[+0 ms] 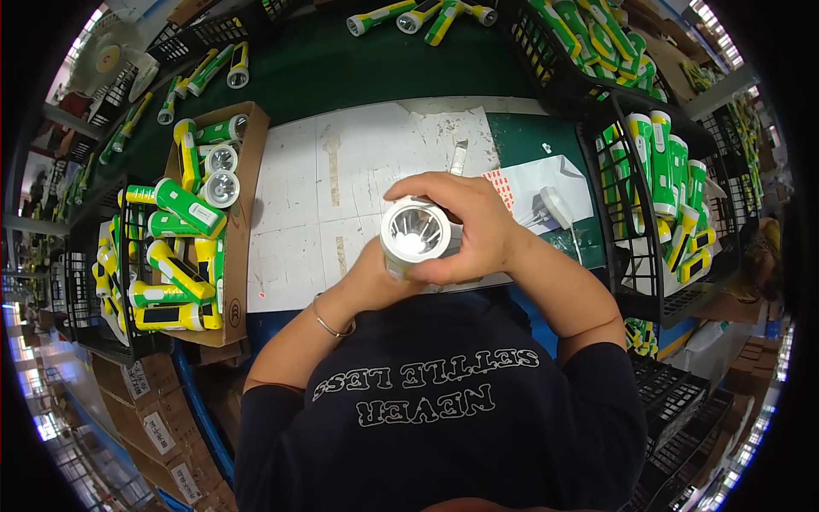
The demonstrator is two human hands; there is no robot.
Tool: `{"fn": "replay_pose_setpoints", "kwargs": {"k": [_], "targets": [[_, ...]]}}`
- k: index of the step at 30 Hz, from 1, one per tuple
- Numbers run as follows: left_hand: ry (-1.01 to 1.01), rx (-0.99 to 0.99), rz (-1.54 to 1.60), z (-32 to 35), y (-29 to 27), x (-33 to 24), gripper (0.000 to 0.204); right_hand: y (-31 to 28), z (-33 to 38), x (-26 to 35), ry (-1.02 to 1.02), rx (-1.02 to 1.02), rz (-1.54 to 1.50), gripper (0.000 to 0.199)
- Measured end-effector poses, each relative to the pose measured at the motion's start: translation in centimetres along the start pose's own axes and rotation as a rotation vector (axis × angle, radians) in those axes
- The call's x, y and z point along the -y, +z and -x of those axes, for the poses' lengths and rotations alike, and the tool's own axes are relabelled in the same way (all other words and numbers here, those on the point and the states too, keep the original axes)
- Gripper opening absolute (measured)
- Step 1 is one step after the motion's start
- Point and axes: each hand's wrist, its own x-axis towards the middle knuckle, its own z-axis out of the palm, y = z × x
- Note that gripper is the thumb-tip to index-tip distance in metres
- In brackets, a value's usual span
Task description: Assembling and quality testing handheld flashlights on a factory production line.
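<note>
At the worktop's [367,162] left edge, a cardboard box [241,222] and a black crate [94,290] held green-and-yellow torches [175,247], some with their lenses turned upward. The left hand [375,277] rose from the lower edge on a forearm bent inward, a thin bracelet [328,326] at the wrist; its fingers lay hidden beneath the torch head [415,232], so whether they gripped it could not be told, though the palm touched the body below the head. The torch head, a silver reflector facing the camera, stood above the worktop's near edge, over the white sheets, close to the chest. The right hand [478,226] arched over it from the right, the wrist cocked, the fingers curled closed around the rim and the thumb pressed beneath. Just beyond, a white tool [554,206] and a red-dotted sheet [502,183] lay toward the right edge. Farther right, a black basket [627,230] carried more torches upright.
</note>
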Motion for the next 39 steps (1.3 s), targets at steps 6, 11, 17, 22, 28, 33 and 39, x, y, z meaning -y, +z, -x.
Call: {"fn": "replay_pose_setpoints", "kwargs": {"k": [6, 11, 17, 22, 28, 33, 39], "targets": [[0.144, -0.324, -0.353, -0.4, -0.3, 1.7, 0.041, 0.7, 0.5, 0.5, 0.056, -0.014, -0.109, 0.051], [0.168, -0.335, -0.365, -0.1, -0.1, 1.2, 0.046, 0.6, 0.7, 0.5, 0.097, 0.031, -0.213, 0.039], [0.106, -0.244, -0.260, -0.3, 0.0, 1.2, 0.048, 0.0, 0.2, 0.2, 0.111, 0.100, -0.234, 0.036], [0.160, -0.093, -0.184, 0.2, -0.1, 0.1, 0.040, -1.1, -0.3, -0.2, 0.029, 0.067, -0.267, 0.041], [0.032, -0.032, -0.167, 0.4, -0.5, 0.8, 0.040, -1.2, -0.3, 0.2, 0.104, 0.068, -0.339, 0.045], [-0.261, 0.270, 0.268, 0.3, -1.1, -0.4, 0.040, -1.2, -0.3, -0.7, -0.132, 0.069, 0.133, 0.045], [-0.477, 0.302, 0.522, -0.1, -1.0, -0.3, 0.020, -0.8, -0.5, -3.4, 0.189, 0.129, 0.138, 0.033]]}}
